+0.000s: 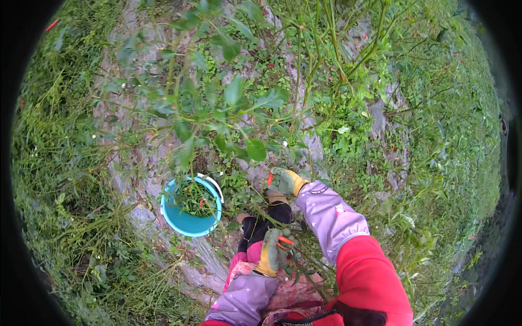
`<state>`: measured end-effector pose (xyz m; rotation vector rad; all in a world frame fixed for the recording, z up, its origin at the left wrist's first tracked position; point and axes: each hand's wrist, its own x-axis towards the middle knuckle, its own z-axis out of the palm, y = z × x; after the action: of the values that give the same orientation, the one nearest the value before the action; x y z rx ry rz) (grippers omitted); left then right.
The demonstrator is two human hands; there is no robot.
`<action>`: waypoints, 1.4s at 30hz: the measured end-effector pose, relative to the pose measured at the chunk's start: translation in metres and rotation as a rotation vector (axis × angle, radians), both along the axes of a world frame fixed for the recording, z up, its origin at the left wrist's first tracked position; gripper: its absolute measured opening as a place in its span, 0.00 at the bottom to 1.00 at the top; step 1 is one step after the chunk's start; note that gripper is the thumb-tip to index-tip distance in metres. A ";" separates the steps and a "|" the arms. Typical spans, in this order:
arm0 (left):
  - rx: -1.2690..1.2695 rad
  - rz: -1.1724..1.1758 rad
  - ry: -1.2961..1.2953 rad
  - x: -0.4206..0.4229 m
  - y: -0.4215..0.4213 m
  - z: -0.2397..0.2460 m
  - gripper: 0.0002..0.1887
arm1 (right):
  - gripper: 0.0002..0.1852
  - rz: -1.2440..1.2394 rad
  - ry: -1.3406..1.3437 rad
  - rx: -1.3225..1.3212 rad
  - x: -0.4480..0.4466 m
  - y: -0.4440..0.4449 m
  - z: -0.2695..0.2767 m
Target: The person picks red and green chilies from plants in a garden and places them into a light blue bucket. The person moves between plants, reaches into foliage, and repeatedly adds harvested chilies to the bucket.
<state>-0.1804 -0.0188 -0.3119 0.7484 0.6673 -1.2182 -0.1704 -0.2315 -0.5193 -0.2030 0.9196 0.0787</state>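
Observation:
My left hand [274, 252], in a grey and yellow work glove, is closed on orange-red items that look like chili peppers or tool handles; which of these I cannot tell. Leafy stems pass beside it. Farther forward, my right hand [284, 181], gloved alike, pinches a red chili pepper [270, 179] at its fingertips. To the left of both hands stands a blue plastic bucket [191, 232] with a white handle. Green leaves or peppers [195, 197] with a few red chili peppers lie in it.
Leafy pepper branches [228, 118] hang between the camera and the ground. Bare stems [342, 73] rise at the upper right. Greyish plastic sheeting [204, 256] covers strips of ground among weeds. Cut or fallen plants [118, 228] lie at the left. My legs and dark shoes are below.

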 end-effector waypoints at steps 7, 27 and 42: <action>-0.162 0.054 -0.113 0.082 0.036 0.061 0.08 | 0.16 -0.002 -0.019 0.089 0.049 0.024 0.149; 0.194 0.708 -0.333 0.101 0.175 0.113 0.09 | 0.33 1.949 0.030 -1.878 -0.006 0.119 0.258; 0.354 0.550 -0.168 0.139 0.196 0.118 0.08 | 0.23 2.187 0.455 -1.757 -0.148 0.066 0.120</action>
<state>-0.0411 0.1776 -0.1934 0.8735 0.8888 -0.5337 -0.3179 -0.1650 -0.3990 -2.8422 0.4975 1.3670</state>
